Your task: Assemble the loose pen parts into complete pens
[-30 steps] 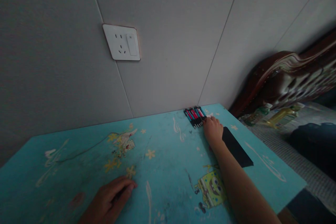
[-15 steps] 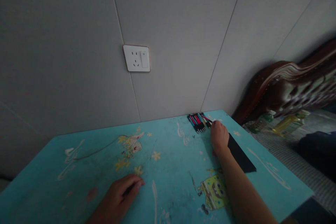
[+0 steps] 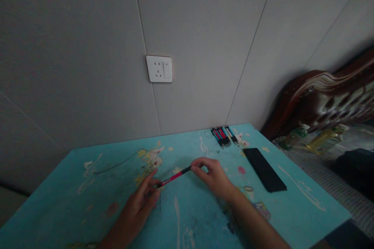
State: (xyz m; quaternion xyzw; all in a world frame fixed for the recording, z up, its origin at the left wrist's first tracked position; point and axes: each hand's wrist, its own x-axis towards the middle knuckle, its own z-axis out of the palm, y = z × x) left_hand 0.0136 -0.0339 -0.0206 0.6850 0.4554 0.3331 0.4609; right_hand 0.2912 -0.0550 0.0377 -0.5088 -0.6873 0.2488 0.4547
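Note:
A red and black pen is held at a slant above the blue table top, one end toward each hand. My right hand pinches its black right end between thumb and fingertips. At the left end, my left hand has its thumb and fingers closed around the black tip, the index finger stretched out above it. A row of several red, blue and black pens lies by the wall at the table's far right. Closer to me on the right lies a flat black case.
The table has cartoon prints and meets a grey wall with a white socket. Beyond its right edge are a yellow bottle, a green bottle and a brown leather headboard.
My right hand has come back from the row with a red and black pen, leftward and nearer. My left hand has lifted to the pen's other end. The black case is now fully visible.

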